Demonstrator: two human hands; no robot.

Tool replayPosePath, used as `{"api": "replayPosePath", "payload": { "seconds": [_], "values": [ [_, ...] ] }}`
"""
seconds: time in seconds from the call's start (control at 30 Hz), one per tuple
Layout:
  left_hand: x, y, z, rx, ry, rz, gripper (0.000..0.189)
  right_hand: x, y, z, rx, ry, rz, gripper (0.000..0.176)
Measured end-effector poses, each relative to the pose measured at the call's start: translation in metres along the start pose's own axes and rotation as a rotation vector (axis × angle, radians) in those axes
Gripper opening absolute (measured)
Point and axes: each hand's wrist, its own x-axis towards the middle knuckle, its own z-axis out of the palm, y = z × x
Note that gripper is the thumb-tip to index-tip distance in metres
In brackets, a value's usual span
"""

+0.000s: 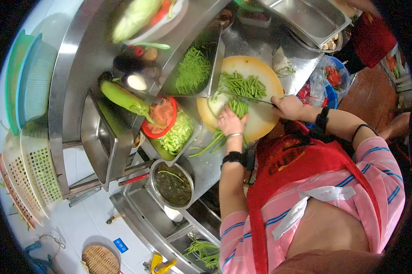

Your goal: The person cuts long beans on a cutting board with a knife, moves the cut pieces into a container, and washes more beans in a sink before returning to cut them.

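Green, thin and long: looking at the beans [240, 86], lying in a loose bunch across a round pale cutting board [260, 121] on the steel table [256, 45]. Pinning the near end of the bunch with the left hand [231, 121], grip curling shut over the stalks and pressing them to the board. Holding a knife [247, 98] in the right hand [288, 107], grip closing tight round the handle, blade lying across the beans just beyond the left fingertips. Seeing some stalks running whole off the board edge onto the table beside the left wrist, and shorter lengths piling up on the far side of the blade. Noting a steel tray [193, 68] of cut bean pieces just beside the board; touching its rim or not, cannot tell. Spotting a red plate [147, 130] of pinkish slices sitting over shredded green leaves, near the left hand.
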Motion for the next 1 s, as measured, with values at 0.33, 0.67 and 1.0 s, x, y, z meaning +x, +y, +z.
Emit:
{"api": "replayPosePath", "payload": {
  "seconds": [0.33, 0.67, 1.0],
  "values": [
    [-0.035, -0.011, 0.003, 0.040, 0.156, -0.014, 0.093, -0.015, -0.020, -0.002, -0.010, -0.062, -0.119, 0.028],
    [-0.037, -0.012, 0.019, 0.095, 0.217, -0.015, 0.085, 0.042, -0.037, 0.042, -0.084, -0.141, -0.077, 0.031],
    [-0.028, -0.008, 0.026, 0.168, 0.202, -0.035, 0.085, 0.016, -0.010, 0.002, -0.020, -0.067, 0.009, 0.037]
  ]
}}
